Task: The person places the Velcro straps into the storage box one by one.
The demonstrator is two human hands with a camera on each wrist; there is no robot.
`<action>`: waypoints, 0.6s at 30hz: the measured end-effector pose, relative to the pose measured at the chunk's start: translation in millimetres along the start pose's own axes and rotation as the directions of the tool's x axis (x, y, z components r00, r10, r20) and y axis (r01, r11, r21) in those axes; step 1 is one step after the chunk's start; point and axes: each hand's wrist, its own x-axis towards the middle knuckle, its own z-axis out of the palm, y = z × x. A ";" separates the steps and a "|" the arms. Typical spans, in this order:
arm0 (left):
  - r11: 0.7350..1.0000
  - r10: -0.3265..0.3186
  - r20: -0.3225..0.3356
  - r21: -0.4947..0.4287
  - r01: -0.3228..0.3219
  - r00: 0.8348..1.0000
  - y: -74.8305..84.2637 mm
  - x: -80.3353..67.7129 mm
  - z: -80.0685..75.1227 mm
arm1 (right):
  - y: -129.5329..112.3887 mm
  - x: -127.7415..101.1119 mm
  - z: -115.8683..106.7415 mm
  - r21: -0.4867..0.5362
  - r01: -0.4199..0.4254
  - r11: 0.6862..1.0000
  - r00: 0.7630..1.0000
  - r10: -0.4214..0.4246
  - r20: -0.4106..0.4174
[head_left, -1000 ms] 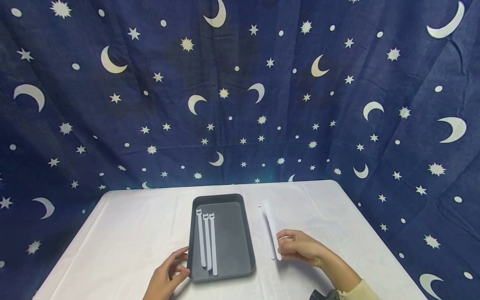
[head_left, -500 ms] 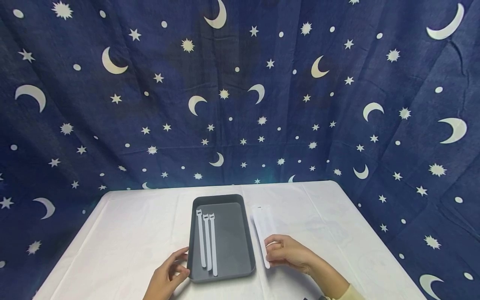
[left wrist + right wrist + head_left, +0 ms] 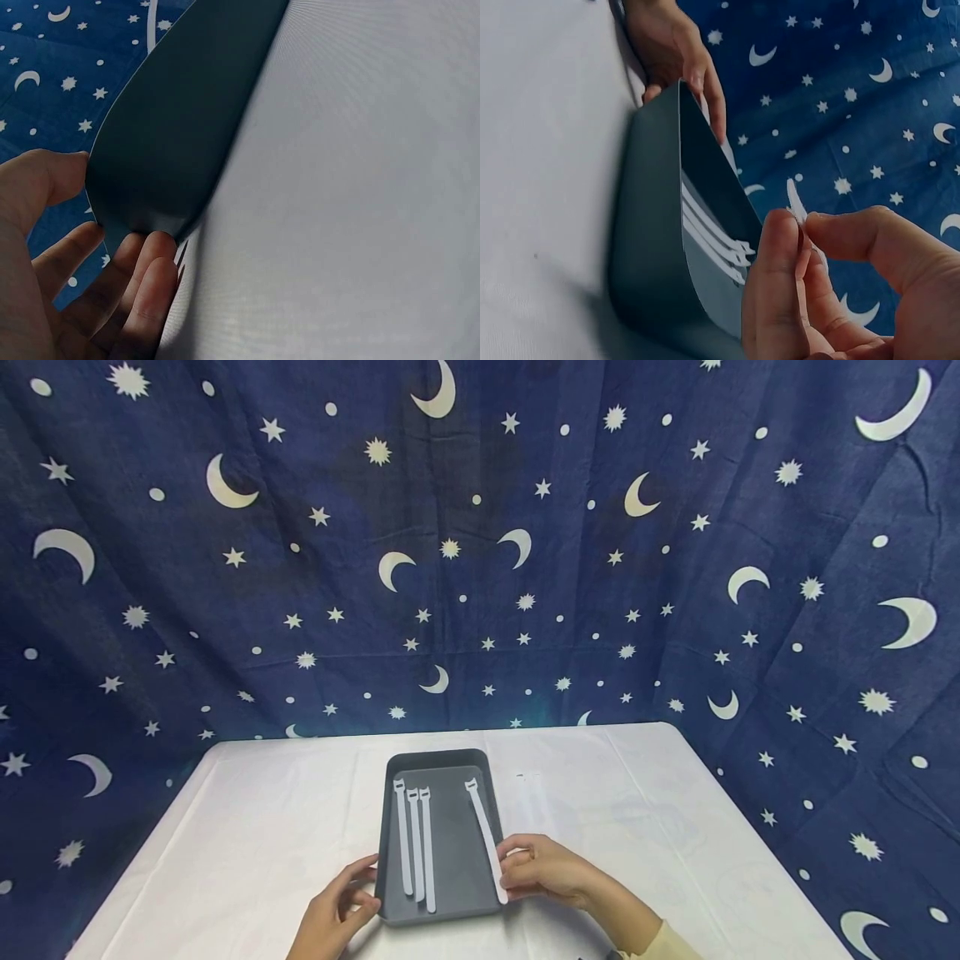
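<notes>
Head view: half a second earlier the right hand (image 3: 543,870) pinched the white strap (image 3: 486,841) over the table (image 3: 247,827) just right of the tray; it had since moved left, and the strap now lay over the right side of the dark tray (image 3: 442,758). The strap's long axis ran from near to far, the headed end pointing away from the person and leaning slightly left, the near end pinched between thumb and fingers at the tray's right rim. Three more straps (image 3: 415,839) lay side by side in the tray's left half, unchanged, heads at the far end. The left hand (image 3: 337,910) stayed at the tray's near left corner, fingers curled round it.

Left wrist view: the left hand (image 3: 67,277) gripped the tray (image 3: 187,112) corner, thumb on one side and fingers (image 3: 146,289) under the other.

Right wrist view: the right hand (image 3: 840,292) had its thumb and fingers closed on the strap (image 3: 795,199) beside the tray (image 3: 652,247) wall; the three straps (image 3: 712,236) showed inside.
</notes>
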 end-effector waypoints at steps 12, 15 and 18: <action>1.000 0.005 -0.008 0.008 -0.005 1.000 -0.8 -0.6 0.1 | 3.7 23.1 19.6 -0.022 -0.031 0.999 0.999 0.030 -0.037; 1.000 0.005 -0.011 0.008 -0.005 1.000 -0.9 -0.7 0.0 | 5.3 30.4 23.0 -0.038 -0.049 0.998 0.997 0.047 -0.060; 1.000 0.011 -0.018 0.001 -0.011 1.000 -1.0 -1.0 -0.7 | 6.8 38.5 25.9 -0.049 -0.063 0.997 0.994 0.058 -0.091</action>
